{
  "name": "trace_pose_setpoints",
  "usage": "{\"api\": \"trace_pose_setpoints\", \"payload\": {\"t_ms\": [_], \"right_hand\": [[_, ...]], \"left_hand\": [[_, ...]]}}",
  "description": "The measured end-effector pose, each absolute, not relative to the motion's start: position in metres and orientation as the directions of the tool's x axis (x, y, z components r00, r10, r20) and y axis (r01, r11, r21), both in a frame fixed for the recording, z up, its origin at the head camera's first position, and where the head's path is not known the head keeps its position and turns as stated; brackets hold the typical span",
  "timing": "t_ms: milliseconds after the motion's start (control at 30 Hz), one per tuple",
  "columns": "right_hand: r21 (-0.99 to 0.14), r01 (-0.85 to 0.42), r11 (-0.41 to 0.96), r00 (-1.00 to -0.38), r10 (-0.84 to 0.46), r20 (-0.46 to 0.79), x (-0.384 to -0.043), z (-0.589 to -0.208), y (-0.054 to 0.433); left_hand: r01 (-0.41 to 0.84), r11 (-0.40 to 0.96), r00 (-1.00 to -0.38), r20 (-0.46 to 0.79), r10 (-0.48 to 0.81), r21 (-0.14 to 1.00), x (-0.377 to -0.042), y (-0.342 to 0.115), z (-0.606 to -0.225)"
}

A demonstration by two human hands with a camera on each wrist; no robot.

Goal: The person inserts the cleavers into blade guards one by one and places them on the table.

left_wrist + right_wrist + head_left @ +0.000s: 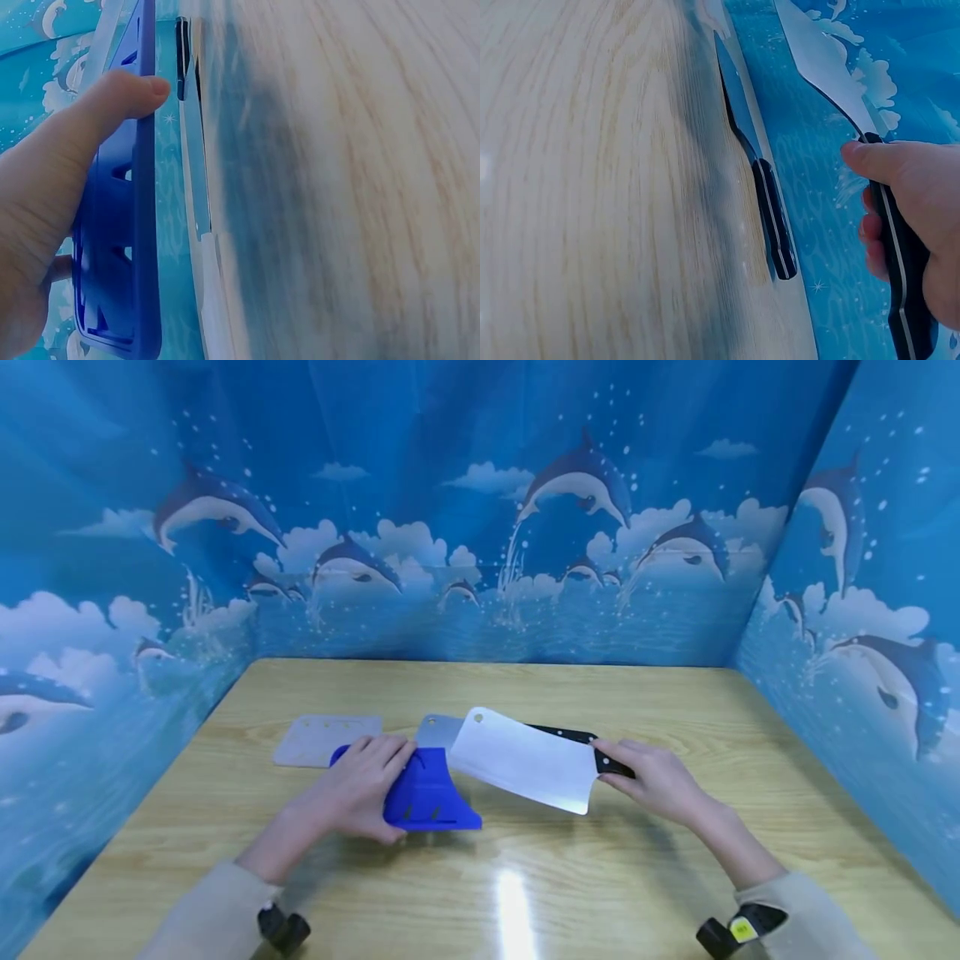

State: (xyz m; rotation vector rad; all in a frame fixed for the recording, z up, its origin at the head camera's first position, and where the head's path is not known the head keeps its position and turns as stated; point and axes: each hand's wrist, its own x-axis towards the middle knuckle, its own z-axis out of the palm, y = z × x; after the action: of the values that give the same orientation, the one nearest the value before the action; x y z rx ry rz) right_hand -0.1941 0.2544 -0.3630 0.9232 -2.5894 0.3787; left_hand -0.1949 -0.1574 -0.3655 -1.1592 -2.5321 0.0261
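My right hand [652, 777] grips the black riveted handle of a cleaver [525, 764], raised off the table with its broad blade pointing left. The right wrist view shows fingers wrapped round that handle, thumb near the blade. A second cleaver [775, 217] with a black handle lies flat on the table, partly hidden behind the first in the head view. My left hand [367, 789] holds a blue plastic piece [431, 793] with small cut-outs and a curved side, thumb over its rim in the left wrist view. The piece is tilted above the table, close left of the raised blade.
A pale flat plate [322, 735] with a row of small holes lies at the back left, partly behind the blue piece. The wood-grain table [600, 877] is bordered by a blue dolphin-print curtain [480, 510] at the back and sides.
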Motion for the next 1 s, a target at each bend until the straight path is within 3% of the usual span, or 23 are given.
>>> {"api": "trace_pose_setpoints", "payload": {"t_ms": [167,633,1000], "right_hand": [[-0.129,-0.659,0.741,-0.712,-0.560,0.425,-0.195,-0.365,0.256],[-0.112,-0.609,0.785,-0.761,-0.539,0.360,-0.196,-0.364,0.244],[-0.119,-0.663,0.739,-0.719,-0.585,0.375,-0.196,-0.364,0.246]], "left_hand": [[0.736,0.658,-0.592,0.323,0.738,-0.156,-0.194,-0.158,-0.365],[0.725,0.681,-0.618,0.338,0.710,-0.103,-0.194,-0.157,-0.368],[0.719,0.687,-0.637,0.298,0.711,-0.104,-0.194,-0.159,-0.369]]}}
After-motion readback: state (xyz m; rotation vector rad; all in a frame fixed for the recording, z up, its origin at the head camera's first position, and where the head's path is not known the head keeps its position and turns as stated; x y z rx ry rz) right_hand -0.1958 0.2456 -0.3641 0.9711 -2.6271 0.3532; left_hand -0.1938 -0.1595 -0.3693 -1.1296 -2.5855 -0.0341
